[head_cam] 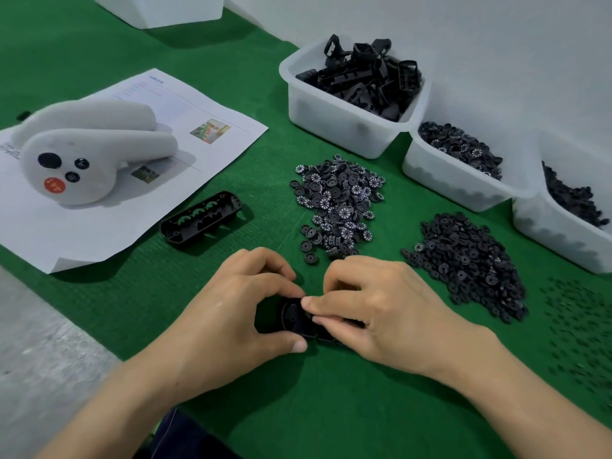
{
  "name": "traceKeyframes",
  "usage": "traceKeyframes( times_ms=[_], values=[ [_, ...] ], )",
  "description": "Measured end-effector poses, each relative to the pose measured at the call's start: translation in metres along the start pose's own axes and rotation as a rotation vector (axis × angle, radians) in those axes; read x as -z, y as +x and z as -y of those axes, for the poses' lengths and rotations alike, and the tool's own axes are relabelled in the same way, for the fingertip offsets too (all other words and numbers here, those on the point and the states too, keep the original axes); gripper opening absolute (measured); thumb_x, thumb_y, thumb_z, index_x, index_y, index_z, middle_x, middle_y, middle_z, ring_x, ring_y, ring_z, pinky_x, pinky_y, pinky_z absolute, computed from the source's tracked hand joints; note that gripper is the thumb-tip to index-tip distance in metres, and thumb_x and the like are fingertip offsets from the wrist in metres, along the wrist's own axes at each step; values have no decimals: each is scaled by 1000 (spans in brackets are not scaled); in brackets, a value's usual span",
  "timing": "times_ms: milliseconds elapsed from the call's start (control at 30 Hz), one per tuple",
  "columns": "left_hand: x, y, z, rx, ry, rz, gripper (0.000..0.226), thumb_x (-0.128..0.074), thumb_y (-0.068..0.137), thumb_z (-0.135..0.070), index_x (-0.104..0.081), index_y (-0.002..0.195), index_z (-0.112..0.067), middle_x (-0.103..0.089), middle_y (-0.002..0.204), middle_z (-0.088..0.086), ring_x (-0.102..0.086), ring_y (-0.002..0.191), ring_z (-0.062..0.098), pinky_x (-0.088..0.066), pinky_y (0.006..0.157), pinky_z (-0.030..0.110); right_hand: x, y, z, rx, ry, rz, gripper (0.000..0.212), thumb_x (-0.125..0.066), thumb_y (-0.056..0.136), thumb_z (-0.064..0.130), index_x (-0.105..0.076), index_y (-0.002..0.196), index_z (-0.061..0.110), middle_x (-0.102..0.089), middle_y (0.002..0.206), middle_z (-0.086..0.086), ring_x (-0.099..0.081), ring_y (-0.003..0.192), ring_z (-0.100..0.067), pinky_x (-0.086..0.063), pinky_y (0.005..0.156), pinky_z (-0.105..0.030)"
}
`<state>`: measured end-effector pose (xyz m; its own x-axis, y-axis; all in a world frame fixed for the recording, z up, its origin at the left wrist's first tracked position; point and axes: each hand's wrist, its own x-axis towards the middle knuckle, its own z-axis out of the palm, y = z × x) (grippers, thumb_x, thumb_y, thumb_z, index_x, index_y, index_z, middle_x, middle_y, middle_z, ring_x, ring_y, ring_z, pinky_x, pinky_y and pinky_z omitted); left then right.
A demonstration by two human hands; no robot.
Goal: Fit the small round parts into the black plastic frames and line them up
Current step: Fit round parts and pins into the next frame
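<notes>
Gripping a frame (294,315) just on the near side of the wheel pile (337,207), the left hand (231,309) had its thumb along the frame's near edge and its fingers curled over the far edge. The right hand (381,309) met it from the other side, clasping the same frame, with its fingertips (314,304) pinched together on top. Whether a small round part sat between them, I could not tell. The frame lay low on the mat (331,392), mostly hidden by both hands.

Left of the wheel pile, a spare frame (202,220) lay by itself, touching the edge of a sheet (205,117). Farther left, two white controllers (82,160) rested on that sheet.

Right of the wheel pile, and apart from it, was a washer pile (470,260). Beyond that, loose bits (576,329) were scattered over the mat.

Behind the wheel pile stood a white bin (331,120) heaped with more frames. A second bin (440,173) to its right held round parts like those in the wheel pile. A third bin (556,240) at the far right held dark parts too small for me to make out. All three bins stood side by side against the wall.
</notes>
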<state>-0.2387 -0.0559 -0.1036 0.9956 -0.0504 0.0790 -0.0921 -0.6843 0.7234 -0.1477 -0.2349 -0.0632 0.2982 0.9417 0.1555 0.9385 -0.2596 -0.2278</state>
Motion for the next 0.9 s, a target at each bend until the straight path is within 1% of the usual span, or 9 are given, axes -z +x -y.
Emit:
traceKeyframes(
  times_ms=[300, 367, 433, 500, 600, 700, 767, 833, 900],
  values=[
    [0, 1, 0, -8, -5, -4, 50, -57, 57, -66, -65, 97, -37, -45, 106, -26, -39, 105, -3, -26, 88, 5, 1, 2, -1, 34, -26, 80, 9, -69, 82, 23, -73, 88, 18, -59, 74, 0, -52, 59, -17, -47, 46, -31],
    [0, 0, 0, -13, -5, -2, 52, -57, 57, -66, -65, 99, -36, -45, 106, -26, -40, 105, -2, -26, 88, 5, 6, 7, -4, -46, 49, 71, 15, -67, 81, 27, -74, 93, 21, -63, 76, 3, -57, 64, -15, -51, 53, -33],
    [0, 0, 0, -17, -10, -6, 53, -57, 57, -65, -65, 100, -35, -45, 107, -25, -40, 105, -2, -26, 89, 5, 7, 15, -9, -192, 102, -45, 18, -65, 80, 28, -74, 94, 19, -68, 78, 2, -62, 68, -16, -53, 62, -36],
    [0, 0, -1, -18, -10, -8, 52, -61, 58, -63, -65, 101, -35, -45, 107, -25, -40, 106, -3, -25, 89, 4, 1, 24, -13, -323, 45, -116, 19, -64, 82, 31, -72, 94, 18, -69, 77, 2, -62, 72, -20, -52, 69, -38],
    [0, -1, -1, -18, -4, -15, 47, -73, 60, -52, -66, 102, -33, -46, 107, -22, -39, 106, -4, -25, 89, 3, -13, 35, -11, -410, -62, -98, 22, -59, 85, 38, -68, 96, 22, -65, 78, 1, -60, 79, -23, -49, 72, -36],
    [0, -1, -1, -16, 4, -22, 46, -75, 61, -48, -66, 103, -31, -47, 108, -21, -40, 105, -2, -25, 89, 4, -10, 35, -10, -407, -46, -112, 16, -63, 82, 34, -69, 88, 21, -55, 64, 8, -58, 71, -19, -48, 67, -33],
    [0, -1, -2, -15, 4, -21, 47, -75, 61, -49, -65, 103, -32, -46, 108, -22, -39, 105, -2, -25, 89, 4, -2, 25, -12, -397, 60, -117, 9, -67, 78, 28, -70, 83, 21, -52, 57, 12, -53, 58, -8, -46, 60, -27],
    [0, -1, -2, -14, 2, -20, 47, -73, 61, -51, -65, 103, -33, -45, 108, -24, -40, 105, -1, -26, 89, 5, 6, 8, -9, -343, 158, -74, 9, -68, 76, 26, -72, 83, 21, -57, 60, 12, -50, 54, -2, -39, 58, -13],
    [0, -1, -1, -15, 4, -18, 47, -70, 61, -54, -65, 103, -33, -45, 107, -25, -40, 104, -1, -26, 89, 5, 6, -8, -1, -285, 172, -18, 14, -67, 75, 25, -74, 86, 20, -61, 67, 9, -53, 57, -1, -45, 58, -17]
  ],
)
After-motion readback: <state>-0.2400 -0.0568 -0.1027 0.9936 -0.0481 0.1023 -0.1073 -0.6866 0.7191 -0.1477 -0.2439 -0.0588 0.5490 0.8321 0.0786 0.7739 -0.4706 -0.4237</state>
